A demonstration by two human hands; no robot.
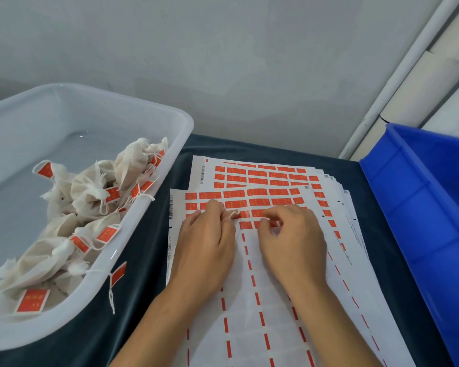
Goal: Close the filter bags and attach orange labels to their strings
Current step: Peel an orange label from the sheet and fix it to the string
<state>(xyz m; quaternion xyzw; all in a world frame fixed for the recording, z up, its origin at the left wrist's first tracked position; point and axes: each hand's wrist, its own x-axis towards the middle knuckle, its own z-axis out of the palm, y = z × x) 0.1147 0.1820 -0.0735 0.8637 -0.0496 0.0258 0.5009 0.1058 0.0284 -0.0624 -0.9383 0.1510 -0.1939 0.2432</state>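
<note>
A pale grey wall [223,62] fills the upper half of the view, with white pipes or trim [398,83] running diagonally at the right. Below it the counter [143,247] is covered in a dark teal cloth. A large translucent white tub [154,207] sits on its left side, and a blue plastic bin [421,207] stands at the right edge.

A fanned stack of label sheets [263,178] lies in the middle of the counter, between tub and bin. The top sheet [249,300] is mostly stripped, showing white backing with thin orange dashes; rows of orange labels [257,193] are left along its far end.

Inside the tub, closed filter bags [90,192] are heaped toward its right wall, each cinched with a white string and carrying an orange label. One labelled string [117,274] hangs over the tub's near rim onto the cloth.

Both forearms reach in from the bottom edge, palms down over the top sheet. The left hand [207,247] has its fingers curled together, pinching a small whitish piece, apparently a string end [233,214], just above the sheet. The right hand [294,242] lies just beside it, its fingers [265,221] bent and picking at an orange label [273,223] in the last full row; whether the label is lifted yet cannot be told.
</note>
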